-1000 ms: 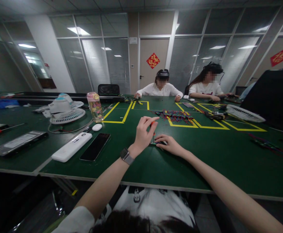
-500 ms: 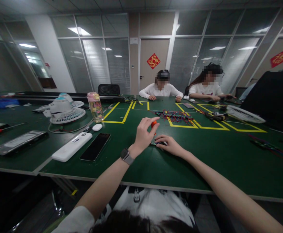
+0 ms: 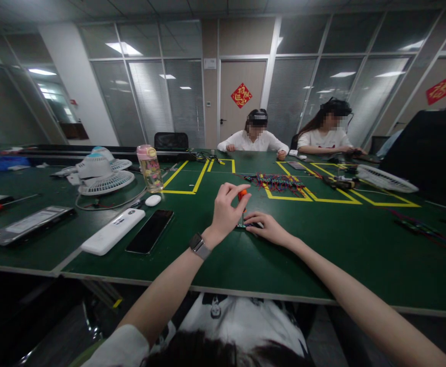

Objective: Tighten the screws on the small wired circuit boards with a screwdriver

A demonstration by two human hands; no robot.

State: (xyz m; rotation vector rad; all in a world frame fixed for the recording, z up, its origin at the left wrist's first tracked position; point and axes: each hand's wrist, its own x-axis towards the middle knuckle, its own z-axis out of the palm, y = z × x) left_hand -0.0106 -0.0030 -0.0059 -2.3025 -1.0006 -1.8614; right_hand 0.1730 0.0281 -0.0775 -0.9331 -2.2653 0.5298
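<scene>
My left hand [image 3: 228, 206] is closed round the orange handle of a screwdriver [image 3: 242, 194], which stands upright with its thin shaft pointing down. Under its tip lies a small green circuit board [image 3: 241, 226] on the green table [image 3: 215, 265]. My right hand [image 3: 266, 227] rests on the table with its fingers closed on the right side of that board, steadying it. The fingers hide part of the board and a dark piece beside it.
Left of my hands lie a black phone [image 3: 151, 232], a white power bank [image 3: 113, 231] and a white oval case [image 3: 153, 200]. A bottle [image 3: 150, 168] and white fans [image 3: 106, 173] stand behind. Ahead lies a wired board bundle [image 3: 278, 183]. Two people sit opposite.
My hands and the screwdriver stay almost in place. Across the table, one person's hand has shifted slightly to the left and up.
</scene>
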